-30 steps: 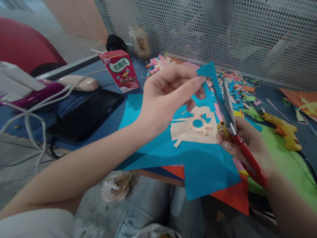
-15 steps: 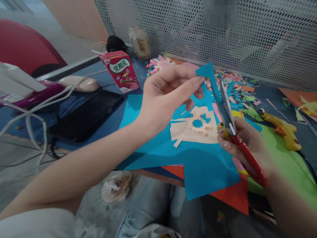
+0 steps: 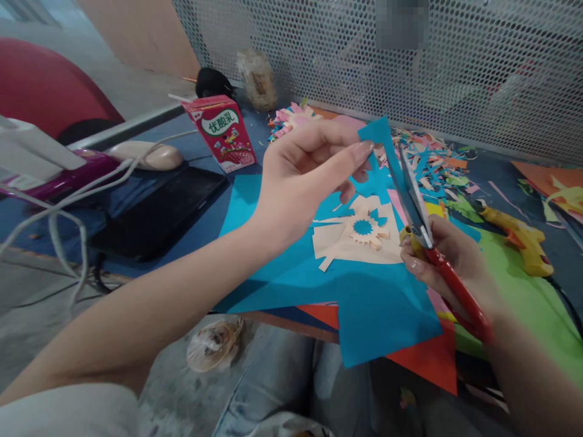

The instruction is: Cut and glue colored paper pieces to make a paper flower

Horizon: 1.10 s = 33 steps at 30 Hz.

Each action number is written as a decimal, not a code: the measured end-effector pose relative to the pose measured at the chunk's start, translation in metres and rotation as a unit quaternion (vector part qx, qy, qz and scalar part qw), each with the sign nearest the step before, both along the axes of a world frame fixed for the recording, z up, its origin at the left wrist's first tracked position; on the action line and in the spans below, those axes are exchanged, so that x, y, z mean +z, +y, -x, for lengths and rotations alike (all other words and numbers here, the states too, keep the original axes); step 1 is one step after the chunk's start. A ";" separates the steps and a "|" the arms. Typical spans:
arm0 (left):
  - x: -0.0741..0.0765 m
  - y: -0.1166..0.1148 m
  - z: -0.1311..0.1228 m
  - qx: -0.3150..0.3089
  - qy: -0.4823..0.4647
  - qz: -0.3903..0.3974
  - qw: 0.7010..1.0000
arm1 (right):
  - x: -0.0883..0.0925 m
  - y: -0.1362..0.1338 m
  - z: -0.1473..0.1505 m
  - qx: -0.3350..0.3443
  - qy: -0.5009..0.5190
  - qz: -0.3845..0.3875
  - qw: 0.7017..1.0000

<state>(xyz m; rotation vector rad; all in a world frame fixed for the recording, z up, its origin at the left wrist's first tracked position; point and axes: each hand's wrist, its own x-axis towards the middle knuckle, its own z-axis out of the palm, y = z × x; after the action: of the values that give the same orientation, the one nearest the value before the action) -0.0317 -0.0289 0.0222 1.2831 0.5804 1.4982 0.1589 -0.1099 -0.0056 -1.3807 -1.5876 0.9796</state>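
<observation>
Left hand (image 3: 300, 176): fingers (image 3: 346, 159) pinched shut on a small blue paper piece (image 3: 380, 136), thumb on the near face and the rest behind. They grip its left side, so the top and right edge stick out free. Right hand (image 3: 450, 261) is wrapped around the red handles of the scissors (image 3: 428, 237). The blades point up and run along the piece's right edge, about touching it; can't tell if they're actually biting in.

All of that hangs in the air over the far right part of the big blue sheet (image 3: 291, 267). A cream cutout (image 3: 359, 233) lies on the sheet, right under the hands. The sheet's near edge hangs off the bench (image 3: 207, 227) over the person's lap, so that side is open.

- Right of the sheet: green paper (image 3: 523, 291) and a yellow glue gun (image 3: 519, 237).
- Beyond it: a scrap pile (image 3: 432, 161) against the mesh wall (image 3: 455, 60), tight there.
- Left of it: a black tablet (image 3: 159, 209).
- Past its far left corner: a red drink carton (image 3: 221, 130).
</observation>
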 end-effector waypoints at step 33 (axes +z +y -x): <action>-0.001 0.001 0.001 0.010 0.026 -0.004 1.000 | 0.006 0.001 0.007 -0.021 -0.019 -0.006 1.000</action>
<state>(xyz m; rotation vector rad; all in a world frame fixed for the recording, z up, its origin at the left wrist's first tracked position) -0.0323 -0.0275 0.0214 1.3291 0.6229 1.4894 0.1520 -0.1093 0.0000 -1.4267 -1.5841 0.9225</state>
